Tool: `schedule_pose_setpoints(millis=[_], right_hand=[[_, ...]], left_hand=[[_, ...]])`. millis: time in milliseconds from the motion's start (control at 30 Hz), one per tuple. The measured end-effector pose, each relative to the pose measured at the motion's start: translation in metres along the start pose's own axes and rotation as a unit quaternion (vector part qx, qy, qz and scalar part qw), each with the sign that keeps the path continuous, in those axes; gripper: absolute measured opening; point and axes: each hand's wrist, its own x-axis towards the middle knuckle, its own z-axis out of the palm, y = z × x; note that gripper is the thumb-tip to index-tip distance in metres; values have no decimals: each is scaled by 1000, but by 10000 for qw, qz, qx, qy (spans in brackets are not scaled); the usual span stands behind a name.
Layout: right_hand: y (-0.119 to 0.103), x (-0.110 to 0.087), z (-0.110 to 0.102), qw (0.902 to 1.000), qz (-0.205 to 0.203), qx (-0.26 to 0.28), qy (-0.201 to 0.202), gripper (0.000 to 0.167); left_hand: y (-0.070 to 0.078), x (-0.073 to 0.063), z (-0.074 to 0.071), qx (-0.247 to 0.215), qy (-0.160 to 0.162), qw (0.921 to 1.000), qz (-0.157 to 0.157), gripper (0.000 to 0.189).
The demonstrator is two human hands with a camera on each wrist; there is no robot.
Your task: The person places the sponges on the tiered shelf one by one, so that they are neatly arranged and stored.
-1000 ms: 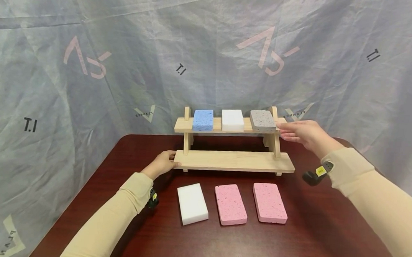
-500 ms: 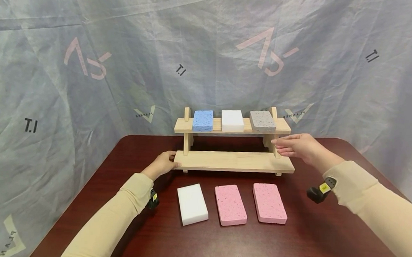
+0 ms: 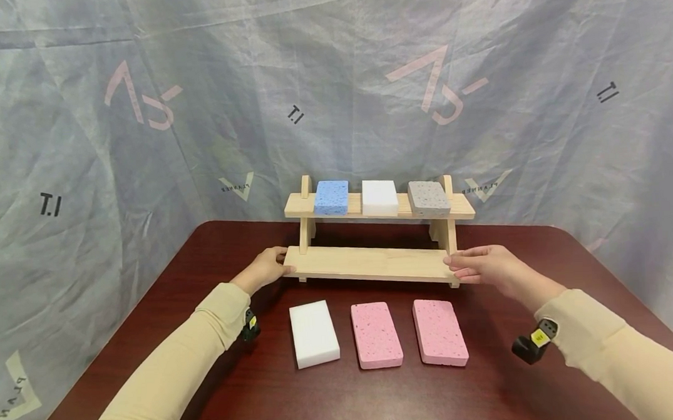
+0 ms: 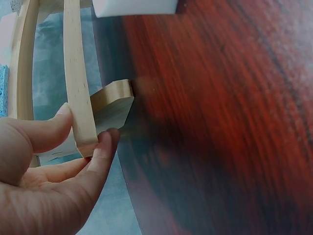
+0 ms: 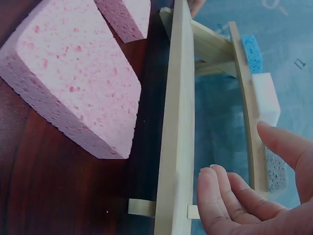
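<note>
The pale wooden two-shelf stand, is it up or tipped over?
Upright: the stand has its feet down on the reddish-brown table, a blue speckled rectangular sponge lying on its upper shelf.

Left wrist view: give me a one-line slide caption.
Left hand pinches one end of the lower shelf, a white sponge at the top edge, the red-brown table at right.

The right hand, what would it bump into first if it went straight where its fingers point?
Probably the lower wooden shelf: the right hand is at its right end, though I can't tell whether they touch.
</note>
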Motion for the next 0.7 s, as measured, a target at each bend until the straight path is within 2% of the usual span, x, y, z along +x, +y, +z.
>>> schedule_pose_setpoints(millis=[267,700], right_hand=[[5,-5,5,9996,30,115,-254,55],[26,-10,9,9995,235,67,-220,59]], left_hand=[[0,0,0,11,-7,10000,29,61],[-1,1,0,-127,-43,9999,67,60]])
